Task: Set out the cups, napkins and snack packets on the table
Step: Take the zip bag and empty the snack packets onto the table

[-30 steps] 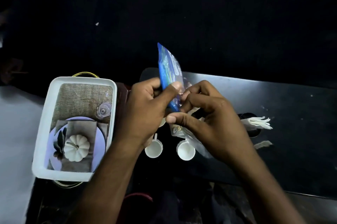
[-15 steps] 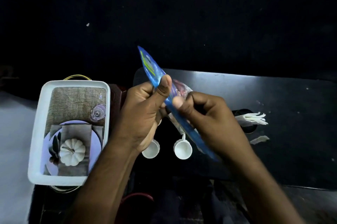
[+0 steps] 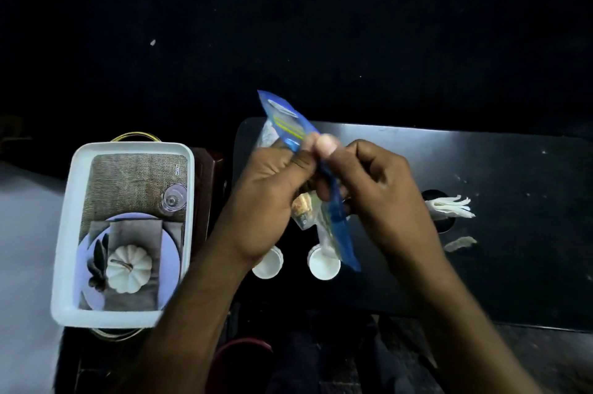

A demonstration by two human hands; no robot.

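Observation:
My left hand (image 3: 268,197) and my right hand (image 3: 377,194) both pinch a blue snack packet (image 3: 288,124) held above the black table (image 3: 497,249), its long edge running from upper left to lower right. More clear packets (image 3: 305,210) hang bunched under my fingers. Two small white cups (image 3: 324,263) stand on the table below my hands, the left one (image 3: 268,266) partly hidden by my left wrist. White napkins (image 3: 451,207) fan out of a dark holder at the right.
A white tray (image 3: 69,233) with a printed picture of a pumpkin and plate sits at the left on a dark stand. A small scrap (image 3: 460,243) lies on the table near the napkins. The far background is dark.
The blue packet has turned from steeply upright to slanted, and my fingers have shifted along its top edge. My hands stay above the two cups.

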